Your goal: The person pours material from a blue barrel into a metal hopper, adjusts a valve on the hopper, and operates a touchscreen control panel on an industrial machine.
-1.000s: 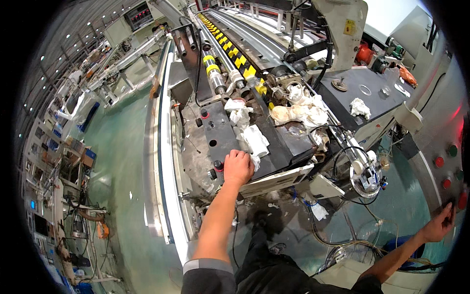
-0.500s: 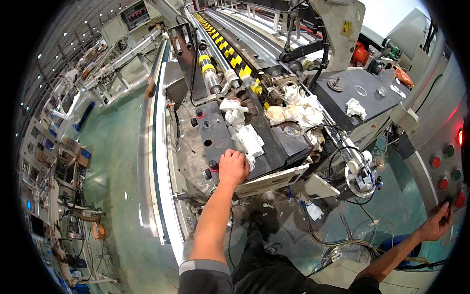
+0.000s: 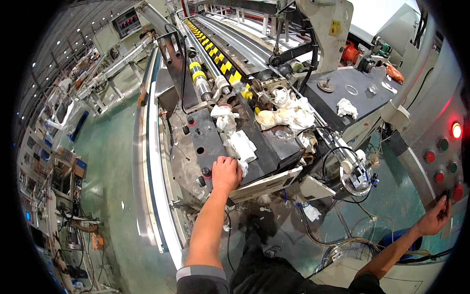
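Note:
My left hand (image 3: 227,174) rests on the near end of the dark metal plate (image 3: 205,133), its fingers curled down. Whatever lies under those fingers is hidden. Just right of it are a crumpled white wad (image 3: 243,168) and a white roll of paper or cloth (image 3: 243,146). A black knob with a red ring (image 3: 206,172) stands to its left. At the far right, my right hand (image 3: 434,217) reaches to the grey control panel (image 3: 425,170), fingers closed on a small black knob (image 3: 445,197) below the red and green buttons.
Long steel rollers (image 3: 209,61) run away beside a yellow-black striped bar (image 3: 215,53). Soiled white rags (image 3: 289,116) lie on the machine. A dark side table (image 3: 338,88) carries a metal disc and a ring. Hoses and cables (image 3: 338,241) cross the floor by a blue bin (image 3: 399,245).
The view has shifted slightly, so the machine sits a little further left and the panel shows more. Both hands stay at the same places, left on the plate, right at the panel knob.

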{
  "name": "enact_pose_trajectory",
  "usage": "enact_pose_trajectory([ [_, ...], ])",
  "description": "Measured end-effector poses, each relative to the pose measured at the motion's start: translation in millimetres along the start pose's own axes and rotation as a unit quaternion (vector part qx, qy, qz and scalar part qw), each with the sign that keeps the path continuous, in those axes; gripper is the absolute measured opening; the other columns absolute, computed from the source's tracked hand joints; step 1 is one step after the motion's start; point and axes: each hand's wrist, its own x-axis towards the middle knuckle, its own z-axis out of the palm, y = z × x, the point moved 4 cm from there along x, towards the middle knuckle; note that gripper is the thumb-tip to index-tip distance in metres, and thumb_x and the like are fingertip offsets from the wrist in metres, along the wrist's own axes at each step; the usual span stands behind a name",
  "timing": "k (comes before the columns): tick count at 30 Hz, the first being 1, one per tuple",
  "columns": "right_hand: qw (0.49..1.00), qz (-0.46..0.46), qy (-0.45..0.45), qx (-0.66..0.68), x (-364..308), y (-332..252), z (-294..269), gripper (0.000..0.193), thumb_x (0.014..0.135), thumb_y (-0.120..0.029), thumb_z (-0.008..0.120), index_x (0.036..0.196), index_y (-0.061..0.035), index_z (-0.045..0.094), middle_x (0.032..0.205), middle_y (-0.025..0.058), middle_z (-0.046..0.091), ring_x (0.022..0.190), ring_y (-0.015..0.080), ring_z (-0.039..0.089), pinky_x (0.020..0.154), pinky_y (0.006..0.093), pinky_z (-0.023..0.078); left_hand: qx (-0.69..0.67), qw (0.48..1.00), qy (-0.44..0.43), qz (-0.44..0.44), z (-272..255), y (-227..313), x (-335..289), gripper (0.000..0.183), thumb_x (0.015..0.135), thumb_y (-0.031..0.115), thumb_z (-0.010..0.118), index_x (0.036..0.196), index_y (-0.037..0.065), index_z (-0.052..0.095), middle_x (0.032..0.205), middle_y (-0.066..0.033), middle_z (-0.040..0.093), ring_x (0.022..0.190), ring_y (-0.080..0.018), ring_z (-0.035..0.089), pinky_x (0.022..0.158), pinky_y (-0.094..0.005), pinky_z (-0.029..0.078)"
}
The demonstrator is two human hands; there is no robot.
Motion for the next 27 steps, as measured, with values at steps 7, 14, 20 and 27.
enact_pose_trajectory([
  [7, 0.999, -0.019, -0.004, -0.051, 1.5, 11.9, -4.5, 0.031, 0.091, -0.025, 0.075, 0.111, -0.0013, 0.072, 0.103, 0.0068, 0.071, 0.088, 0.0122, 0.063, 0.080, 0.0262, 0.053, -0.011, 1.000, 0.009, 0.004, -0.5, 0.0, -0.4, 0.013, 0.077, 0.022, 0.067, 0.081, 0.010, 0.067, 0.092, -0.0036, 0.066, 0.099, -0.0259, 0.057, 0.079, -0.0414, 0.045],
  [14, 0.996, -0.009, -0.009, -0.086, -2.1, 7.5, -3.4, 0.036, 0.093, -0.033, 0.073, 0.116, -0.0067, 0.071, 0.112, 0.0059, 0.072, 0.096, 0.0164, 0.067, 0.084, 0.0288, 0.054, -0.015, 1.000, 0.016, 0.006, -1.7, -1.6, -1.0, 0.013, 0.075, 0.020, 0.068, 0.081, 0.009, 0.066, 0.091, -0.0045, 0.065, 0.098, -0.0272, 0.056, 0.079, -0.0422, 0.046],
  [20, 0.998, 0.002, -0.007, -0.057, 0.3, 4.4, -1.4, 0.034, 0.091, -0.029, 0.075, 0.113, -0.0030, 0.072, 0.108, 0.0077, 0.072, 0.093, 0.0162, 0.066, 0.085, 0.0277, 0.054, -0.011, 1.000, 0.018, 0.006, -2.2, -1.8, -1.1, 0.012, 0.076, 0.020, 0.068, 0.080, 0.009, 0.066, 0.091, -0.0052, 0.065, 0.097, -0.0276, 0.057, 0.077, -0.0424, 0.046],
  [27, 0.999, 0.007, -0.003, -0.042, 1.1, 2.2, -0.9, 0.037, 0.090, -0.034, 0.076, 0.112, -0.0047, 0.073, 0.110, 0.0078, 0.072, 0.096, 0.0161, 0.067, 0.086, 0.0285, 0.054, -0.027, 0.999, 0.032, 0.005, -1.7, -1.1, -2.3, 0.012, 0.076, 0.020, 0.068, 0.079, 0.009, 0.065, 0.090, -0.0054, 0.065, 0.097, -0.0278, 0.056, 0.079, -0.0418, 0.046],
])
